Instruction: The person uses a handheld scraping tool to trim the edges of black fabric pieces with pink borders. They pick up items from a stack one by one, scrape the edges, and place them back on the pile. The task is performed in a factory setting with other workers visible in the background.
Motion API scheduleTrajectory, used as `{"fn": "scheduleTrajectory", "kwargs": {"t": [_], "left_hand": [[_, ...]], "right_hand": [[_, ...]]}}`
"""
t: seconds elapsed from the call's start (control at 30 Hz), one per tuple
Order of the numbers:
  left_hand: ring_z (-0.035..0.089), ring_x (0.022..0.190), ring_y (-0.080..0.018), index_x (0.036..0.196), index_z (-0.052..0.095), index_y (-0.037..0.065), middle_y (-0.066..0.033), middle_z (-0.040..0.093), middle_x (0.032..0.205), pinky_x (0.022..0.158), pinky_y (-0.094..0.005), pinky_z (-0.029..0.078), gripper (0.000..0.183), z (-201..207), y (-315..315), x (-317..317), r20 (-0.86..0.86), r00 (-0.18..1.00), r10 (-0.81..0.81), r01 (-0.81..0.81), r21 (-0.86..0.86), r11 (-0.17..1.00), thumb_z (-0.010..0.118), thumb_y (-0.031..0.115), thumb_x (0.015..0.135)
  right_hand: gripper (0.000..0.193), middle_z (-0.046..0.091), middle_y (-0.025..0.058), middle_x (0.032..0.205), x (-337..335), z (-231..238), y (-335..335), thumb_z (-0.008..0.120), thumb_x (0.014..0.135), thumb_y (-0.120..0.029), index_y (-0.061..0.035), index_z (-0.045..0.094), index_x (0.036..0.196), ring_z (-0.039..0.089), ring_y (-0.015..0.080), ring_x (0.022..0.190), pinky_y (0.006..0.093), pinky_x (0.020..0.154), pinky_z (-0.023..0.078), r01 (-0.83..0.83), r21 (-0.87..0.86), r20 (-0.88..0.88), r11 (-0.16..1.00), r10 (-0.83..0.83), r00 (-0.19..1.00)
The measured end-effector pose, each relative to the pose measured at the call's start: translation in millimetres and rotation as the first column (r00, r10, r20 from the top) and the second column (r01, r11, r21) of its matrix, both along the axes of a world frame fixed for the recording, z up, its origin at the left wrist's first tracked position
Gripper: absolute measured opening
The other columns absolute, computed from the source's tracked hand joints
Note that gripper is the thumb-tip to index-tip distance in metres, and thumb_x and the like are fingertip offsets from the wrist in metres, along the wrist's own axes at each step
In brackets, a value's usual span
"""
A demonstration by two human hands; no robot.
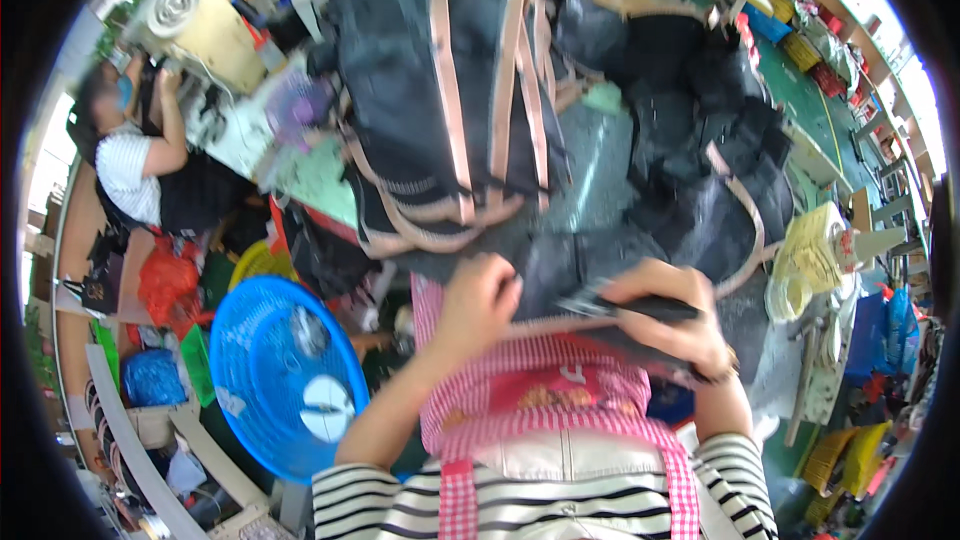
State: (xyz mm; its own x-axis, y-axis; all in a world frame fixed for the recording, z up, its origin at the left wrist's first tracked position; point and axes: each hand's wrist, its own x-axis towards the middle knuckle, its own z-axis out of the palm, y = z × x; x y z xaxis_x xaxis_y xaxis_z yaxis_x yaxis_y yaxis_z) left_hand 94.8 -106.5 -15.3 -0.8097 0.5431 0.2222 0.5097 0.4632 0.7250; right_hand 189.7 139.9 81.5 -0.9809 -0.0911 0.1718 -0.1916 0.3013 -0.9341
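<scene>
My left hand is closed, fingers curled together at the near edge of a black fabric piece with pale pink trim. In my right hand are thread snips. Their dark handle lies in the palm, and the metal blades point left over the fabric, blurred by motion. The fabric lies just in front of my pink checked apron. Beyond it is a large heap of black pieces edged with pink strips. More black fabric is piled at the right.
A blue plastic basket with a few items inside stands at my left, beside a red bag. A cream sewing machine sits at the right. Another person sits at a machine at the far left.
</scene>
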Motion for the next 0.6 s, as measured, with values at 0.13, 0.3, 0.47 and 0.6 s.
{"fn": "scheduleTrajectory", "kwargs": {"t": [0.13,0.3,0.47,0.6], "left_hand": [[0.068,0.073,-0.0367,0.121,0.048,0.001,-0.0181,0.065,0.085,0.059,-0.0433,0.054,0.052,93.8,39.7,-10.5,-0.338,0.873,-0.35,0.319,-0.147,0.936,0.069,0.033,0.085],[0.068,0.065,-0.0311,0.095,0.059,0.001,-0.0167,0.065,0.076,0.058,-0.0389,0.052,0.015,232.3,161.3,-130.8,-0.583,0.755,-0.3,0.385,0.025,0.922,0.062,0.016,0.091],[0.066,0.084,-0.0125,0.119,0.062,0.003,-0.0069,0.066,0.099,0.066,-0.0269,0.056,0.035,336.7,109.8,-208.2,-0.181,0.968,-0.172,0.225,0.334,0.915,0.067,0.023,0.091],[0.06,0.108,-0.0189,0.131,0.055,-0.003,-0.0136,0.063,0.123,0.098,-0.031,0.044,0.049,296.9,-17.5,-260.1,-0.196,0.97,0.146,-0.035,0.481,0.876,0.068,0.025,0.092]], "right_hand": [[0.037,0.067,0.0199,0.096,64.3,16.0,77.7,0.064,0.079,-0.026,0.0083,0.068,0.092,0.065,0.0249,0.083,0.0324,0.074,0.051,0.476,-0.264,-0.188,0.839,-0.528,0.828],[0.033,0.062,0.018,0.106,127.7,10.6,126.3,0.06,0.092,-0.023,0.0066,0.062,0.106,0.06,0.0215,0.084,0.0316,0.074,0.047,0.512,-0.58,-0.231,0.634,-0.73,0.643],[0.032,0.065,0.0164,0.1,159.2,10.0,120.0,0.062,0.091,-0.023,0.007,0.065,0.104,0.059,0.0184,0.076,0.0306,0.071,0.045,0.643,-0.477,-0.226,0.599,-0.791,0.569],[0.029,0.064,0.0071,0.077,184.3,8.6,135.1,0.062,0.091,-0.022,0.0058,0.067,0.097,0.058,0.0133,0.067,0.0264,0.065,0.044,0.824,-0.269,-0.102,0.5,-0.865,0.491]]}}
